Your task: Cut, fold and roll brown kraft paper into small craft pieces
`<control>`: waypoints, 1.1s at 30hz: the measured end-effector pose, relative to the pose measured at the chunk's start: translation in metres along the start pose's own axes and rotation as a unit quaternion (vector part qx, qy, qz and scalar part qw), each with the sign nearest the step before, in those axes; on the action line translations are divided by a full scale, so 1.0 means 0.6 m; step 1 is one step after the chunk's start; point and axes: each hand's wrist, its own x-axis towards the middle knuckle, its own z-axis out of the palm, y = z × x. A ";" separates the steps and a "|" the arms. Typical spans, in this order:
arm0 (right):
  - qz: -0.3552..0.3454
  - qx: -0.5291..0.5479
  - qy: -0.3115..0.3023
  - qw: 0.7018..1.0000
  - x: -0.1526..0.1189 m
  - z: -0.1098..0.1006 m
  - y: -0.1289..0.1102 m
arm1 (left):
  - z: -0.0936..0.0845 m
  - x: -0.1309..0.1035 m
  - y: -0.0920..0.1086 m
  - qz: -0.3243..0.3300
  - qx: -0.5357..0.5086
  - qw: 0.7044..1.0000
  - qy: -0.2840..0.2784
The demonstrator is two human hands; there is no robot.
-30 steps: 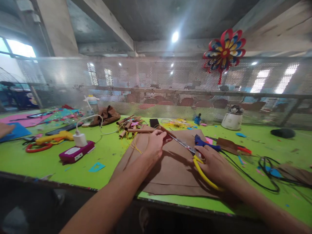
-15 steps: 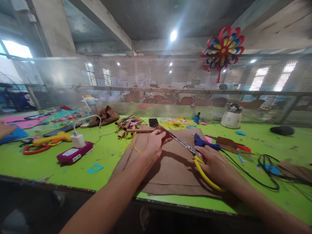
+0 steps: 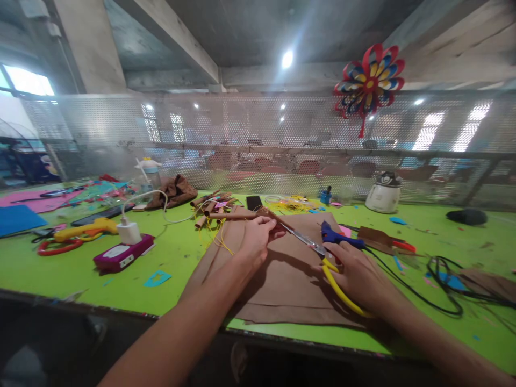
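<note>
My left hand [image 3: 258,236] pinches a thin piece of brown paper [image 3: 280,220] above the middle of the table. Its exact shape is partly hidden by my fingers. In my right hand [image 3: 357,271] is a pair of scissors [image 3: 342,294] with yellow handles. The metal blades point up and left, meeting the held paper. Beneath both hands lies a large brown paper sheet [image 3: 282,285]. A blue glue gun [image 3: 342,236] rests just beyond my right hand. Past my left hand is a pile of rolled brown paper tubes [image 3: 213,207] with yellow strings.
A purple power strip [image 3: 124,252] with a white plug and a yellow tool [image 3: 86,230] lie left on the green table. Black cable [image 3: 443,301] coils at right. A white container [image 3: 382,194], a phone [image 3: 253,203] and a perforated screen [image 3: 242,129] are farther back.
Another person's hand at the left edge has gone out of view, leaving the blue sheet there uncovered. My own hands and the scissors have barely shifted.
</note>
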 end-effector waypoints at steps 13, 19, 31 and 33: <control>0.025 0.014 -0.012 1.000 0.001 -0.001 -0.009 | 0.016 -0.011 0.000 0.042 0.015 0.998 0.038; 0.006 0.019 0.002 1.000 -0.001 0.001 -0.006 | 0.016 -0.008 -0.001 0.036 0.002 0.999 0.039; 0.021 0.008 0.013 1.000 0.001 0.006 -0.013 | 0.027 -0.019 0.000 0.045 0.006 0.999 0.022; 0.022 0.006 0.012 1.000 0.000 0.010 -0.013 | 0.026 -0.019 -0.001 0.050 0.009 0.999 0.018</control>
